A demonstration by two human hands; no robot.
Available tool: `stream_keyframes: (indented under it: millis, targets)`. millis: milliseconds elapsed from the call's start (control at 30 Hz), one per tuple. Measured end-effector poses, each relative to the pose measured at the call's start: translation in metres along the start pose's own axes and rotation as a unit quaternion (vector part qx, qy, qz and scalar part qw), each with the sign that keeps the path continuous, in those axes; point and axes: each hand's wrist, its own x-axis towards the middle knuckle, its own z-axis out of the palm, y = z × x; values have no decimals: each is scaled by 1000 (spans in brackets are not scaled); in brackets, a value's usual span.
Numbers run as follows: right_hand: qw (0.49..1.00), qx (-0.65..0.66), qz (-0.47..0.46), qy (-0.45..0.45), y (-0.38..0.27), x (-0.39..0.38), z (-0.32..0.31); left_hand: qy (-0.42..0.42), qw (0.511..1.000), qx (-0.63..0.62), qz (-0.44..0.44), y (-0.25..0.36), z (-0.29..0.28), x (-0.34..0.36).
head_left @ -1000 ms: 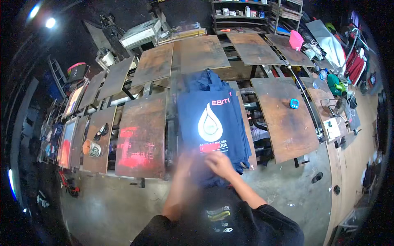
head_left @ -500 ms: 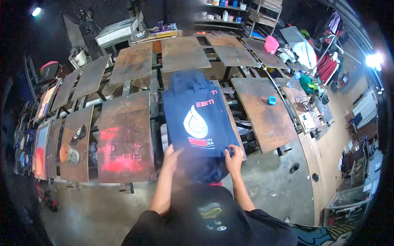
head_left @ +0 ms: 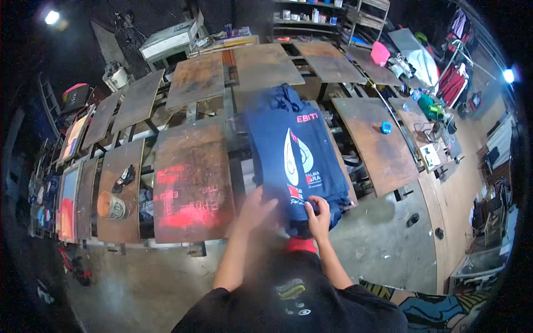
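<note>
A stack of navy printed cloth pieces (head_left: pixel 325 141), with white drop shapes and pink and white lettering, lies on a board in front of me. The top navy printed cloth (head_left: pixel 272 141) is raised and tilted, its drop print looking narrowed, with a second drop print showing beside it. My left hand (head_left: pixel 256 211), blurred by motion, is closed at its near left corner. At the near edge, my right hand (head_left: pixel 319 216) pinches the cloth between thumb and fingers. Bunched navy fabric (head_left: pixel 284 97) lies at the far end of the stack.
Boards stand in rows around me, including a pink-stained board (head_left: pixel 191 183) at left. An orange-and-white tub (head_left: pixel 112 205) sits farther left. A small blue timer (head_left: pixel 386 127) rests on the right board (head_left: pixel 377 155). Shelves (head_left: pixel 302 25) with containers are at the back.
The top cloth has gone from lying flat to raised and tilted, uncovering the print beneath. My left hand has moved inward, toward my right hand. The view has shifted slightly.
</note>
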Motion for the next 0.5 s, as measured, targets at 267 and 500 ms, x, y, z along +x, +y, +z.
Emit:
stream_keyframes:
  millis: [267, 500]
  targets:
    - [997, -6, -12, -76, -7, -2, 12, 60, 985, 164, 16, -39, -10, -35]
    - [997, 16, -45, -64, -14, 13, 13, 27, 993, 114, -13, 4, 3, -19]
